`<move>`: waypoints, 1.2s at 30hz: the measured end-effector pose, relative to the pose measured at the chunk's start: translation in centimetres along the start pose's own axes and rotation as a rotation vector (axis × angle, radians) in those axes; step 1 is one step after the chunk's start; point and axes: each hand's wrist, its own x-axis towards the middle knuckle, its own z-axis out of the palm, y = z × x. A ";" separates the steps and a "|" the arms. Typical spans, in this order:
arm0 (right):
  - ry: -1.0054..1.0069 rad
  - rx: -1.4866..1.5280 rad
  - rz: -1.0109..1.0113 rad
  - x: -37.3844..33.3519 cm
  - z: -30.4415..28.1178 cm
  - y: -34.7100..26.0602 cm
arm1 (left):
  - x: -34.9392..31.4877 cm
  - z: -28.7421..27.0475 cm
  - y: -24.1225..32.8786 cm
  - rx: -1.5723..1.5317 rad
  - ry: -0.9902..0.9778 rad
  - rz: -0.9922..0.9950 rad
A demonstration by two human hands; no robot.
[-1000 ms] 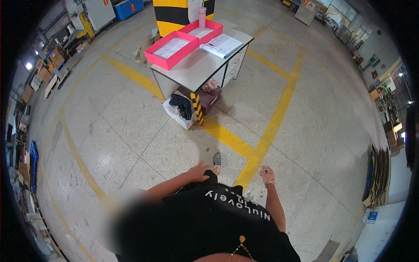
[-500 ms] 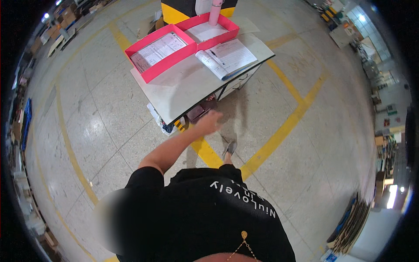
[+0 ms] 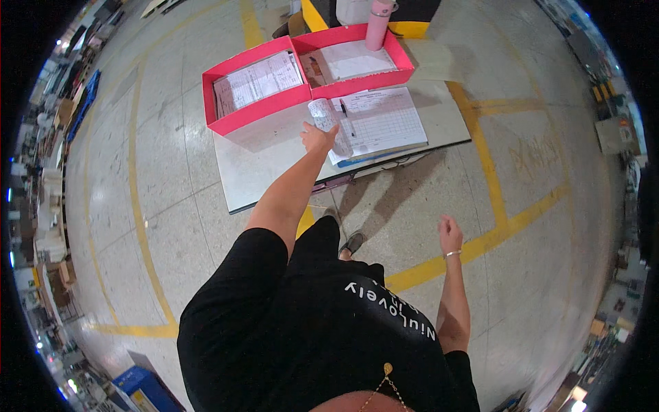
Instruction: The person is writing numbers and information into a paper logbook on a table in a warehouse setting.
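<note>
My left hand reaches over the desk with thumb and fingers apart, at the near left edge of an open notebook. The notebook's left page curls up beside the thumb; whether the hand touches it I cannot tell. A black pen lies across the ruled pages. Away from the desk, my right hand hangs over the floor at the right, a bracelet on its wrist. Its fingers are loosely curled, with nothing visible in them.
Behind the notebook, two joined pink trays hold papers. A pink bottle stands in the right one. The white desk has a dark front edge. Yellow lines mark the floor, and a blue box sits at lower left.
I have come closer to the desk. My left hand has moved from in front of the desk edge to the notebook. My right hand has come into view on the right.
</note>
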 end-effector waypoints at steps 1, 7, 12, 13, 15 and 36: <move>-0.010 0.074 -0.045 2.9 -0.7 -1.4 | 0.5 0.4 1.1 -0.011 0.027 -0.034; -0.211 0.227 -0.149 8.9 3.2 -10.6 | 3.0 2.5 2.8 0.065 0.163 0.081; -0.367 0.217 -0.253 12.7 6.8 -15.0 | 3.1 5.2 2.1 -0.019 0.122 0.153; -0.375 0.198 -0.339 14.5 7.7 -16.1 | 3.1 5.9 1.6 -0.131 0.142 0.213; -0.340 0.200 -0.328 18.4 8.7 -19.2 | 2.3 7.1 1.3 -0.254 0.108 0.248; -0.254 0.023 -0.838 30.7 17.0 -18.8 | 3.4 8.4 0.5 0.092 0.193 0.869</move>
